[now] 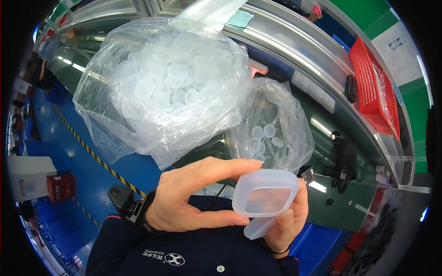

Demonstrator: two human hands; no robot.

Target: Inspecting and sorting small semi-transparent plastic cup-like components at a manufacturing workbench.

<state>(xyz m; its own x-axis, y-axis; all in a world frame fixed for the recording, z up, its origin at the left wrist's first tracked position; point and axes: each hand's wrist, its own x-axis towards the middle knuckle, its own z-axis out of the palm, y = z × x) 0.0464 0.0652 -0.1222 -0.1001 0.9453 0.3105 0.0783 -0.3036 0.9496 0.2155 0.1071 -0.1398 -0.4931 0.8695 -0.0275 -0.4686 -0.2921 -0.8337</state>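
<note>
A frosted, translucent plastic piece shaped like a rounded square, with a clearer middle [269, 201], is held up between both hands. My left hand [193, 195] spans its left side, one finger at the top edge and another at the bottom edge. My right hand [291, 221] is closed round its right side, with part of the fingers hidden behind it. Below it, against the right fingers, a second translucent flap or piece [258, 228] sticks out; whether the two are joined I cannot tell.
A large clear bag [161, 129] full of frosted round pieces lies open ahead. To its right, a smaller clear bag [299, 133] holds several small translucent pieces. Black straps [344, 161] lie on the dark green table [322, 209]. A red basket [368, 87] stands far right.
</note>
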